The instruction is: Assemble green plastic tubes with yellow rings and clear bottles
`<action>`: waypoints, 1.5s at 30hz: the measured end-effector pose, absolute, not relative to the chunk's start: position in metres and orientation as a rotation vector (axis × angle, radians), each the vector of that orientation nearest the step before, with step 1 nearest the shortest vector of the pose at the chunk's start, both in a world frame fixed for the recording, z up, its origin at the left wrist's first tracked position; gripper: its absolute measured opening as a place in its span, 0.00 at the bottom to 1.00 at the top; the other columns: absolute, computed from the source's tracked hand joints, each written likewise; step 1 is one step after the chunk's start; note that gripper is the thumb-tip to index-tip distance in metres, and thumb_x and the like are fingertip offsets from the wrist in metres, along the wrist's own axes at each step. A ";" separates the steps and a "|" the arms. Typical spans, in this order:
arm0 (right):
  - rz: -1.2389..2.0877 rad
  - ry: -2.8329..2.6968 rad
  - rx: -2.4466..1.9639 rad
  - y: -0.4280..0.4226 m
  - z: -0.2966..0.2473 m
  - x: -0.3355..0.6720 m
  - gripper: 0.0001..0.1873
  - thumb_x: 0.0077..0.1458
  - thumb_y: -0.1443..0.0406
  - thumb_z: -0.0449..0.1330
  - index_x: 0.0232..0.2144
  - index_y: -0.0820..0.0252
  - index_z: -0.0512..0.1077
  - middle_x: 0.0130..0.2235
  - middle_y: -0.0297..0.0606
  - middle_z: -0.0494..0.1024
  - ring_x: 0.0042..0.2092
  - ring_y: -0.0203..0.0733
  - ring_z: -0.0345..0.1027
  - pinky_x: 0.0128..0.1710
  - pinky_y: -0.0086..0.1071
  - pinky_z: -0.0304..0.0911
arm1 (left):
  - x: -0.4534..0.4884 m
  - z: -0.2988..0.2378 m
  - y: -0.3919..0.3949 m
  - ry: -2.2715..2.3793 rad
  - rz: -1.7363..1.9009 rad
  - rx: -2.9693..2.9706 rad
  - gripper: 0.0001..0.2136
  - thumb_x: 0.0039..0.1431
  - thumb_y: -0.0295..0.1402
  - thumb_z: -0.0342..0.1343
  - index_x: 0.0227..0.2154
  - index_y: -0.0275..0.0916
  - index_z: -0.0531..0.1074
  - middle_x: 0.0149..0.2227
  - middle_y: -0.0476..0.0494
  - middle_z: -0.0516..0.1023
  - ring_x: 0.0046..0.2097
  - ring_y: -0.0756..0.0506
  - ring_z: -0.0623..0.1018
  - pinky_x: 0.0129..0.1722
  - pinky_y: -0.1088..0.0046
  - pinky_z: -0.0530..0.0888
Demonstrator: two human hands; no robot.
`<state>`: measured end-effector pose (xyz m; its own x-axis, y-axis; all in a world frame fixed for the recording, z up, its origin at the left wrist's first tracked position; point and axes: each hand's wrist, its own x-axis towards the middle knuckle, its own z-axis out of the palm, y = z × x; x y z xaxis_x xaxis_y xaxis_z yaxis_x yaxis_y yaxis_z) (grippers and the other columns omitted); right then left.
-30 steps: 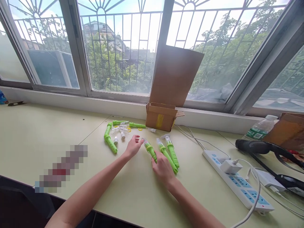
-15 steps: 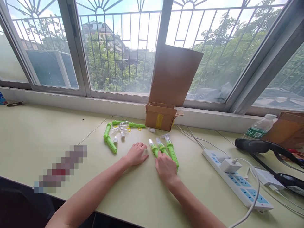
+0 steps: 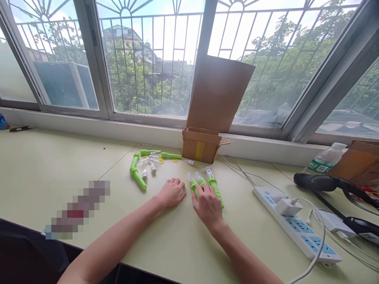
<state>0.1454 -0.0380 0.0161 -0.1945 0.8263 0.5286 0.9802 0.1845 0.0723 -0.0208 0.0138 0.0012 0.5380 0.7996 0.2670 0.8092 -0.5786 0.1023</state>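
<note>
Our left hand lies flat on the worktop, its grip spread and holding nothing. A second ago its fingertips touched the leftmost stick. Our right hand rests palm-down on the three green sticks, its grip flat and pinching none. The sticks were fanned apart before and now lie close, side by side, so the row looks gathered. Beyond them we count about four loose green pieces, two yellow rings and one box.

head-worn view, forward-down, near table
</note>
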 end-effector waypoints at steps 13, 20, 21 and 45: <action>-0.342 -1.992 -1.825 -0.014 0.025 0.170 0.13 0.59 0.61 0.50 0.40 0.58 0.73 0.40 0.46 0.74 0.44 0.50 0.65 0.40 0.37 0.58 | -0.020 -0.001 0.014 -1.409 -0.427 -2.709 0.14 0.62 0.40 0.45 0.45 0.38 0.67 0.47 0.36 0.70 0.50 0.39 0.69 0.48 0.61 0.67; -0.272 -1.948 -1.873 -0.003 0.025 0.178 0.17 0.60 0.59 0.49 0.45 0.57 0.72 0.43 0.46 0.74 0.47 0.49 0.64 0.42 0.37 0.57 | -0.020 0.002 0.013 -1.426 -0.414 -2.727 0.14 0.62 0.40 0.45 0.44 0.39 0.67 0.47 0.36 0.70 0.50 0.39 0.69 0.48 0.61 0.67; -0.272 -1.951 -1.876 -0.003 0.024 0.178 0.17 0.60 0.59 0.49 0.45 0.57 0.72 0.43 0.45 0.74 0.47 0.49 0.64 0.42 0.37 0.57 | -0.020 0.003 0.014 -1.431 -0.413 -2.730 0.14 0.62 0.40 0.46 0.45 0.39 0.67 0.47 0.36 0.70 0.50 0.39 0.69 0.48 0.61 0.67; -0.315 -2.055 -1.663 -0.022 0.012 0.170 0.13 0.59 0.61 0.51 0.41 0.55 0.72 0.41 0.45 0.74 0.44 0.51 0.66 0.44 0.41 0.58 | -0.029 0.009 0.077 -1.743 -0.458 -2.404 0.12 0.60 0.34 0.47 0.42 0.35 0.70 0.46 0.34 0.70 0.50 0.37 0.68 0.49 0.57 0.63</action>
<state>0.1696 -0.0225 0.0116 -0.1510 0.8556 0.4952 0.9647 0.2369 -0.1152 -0.0291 0.0774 0.0088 0.2835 0.9032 0.3222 0.9450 -0.3203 0.0666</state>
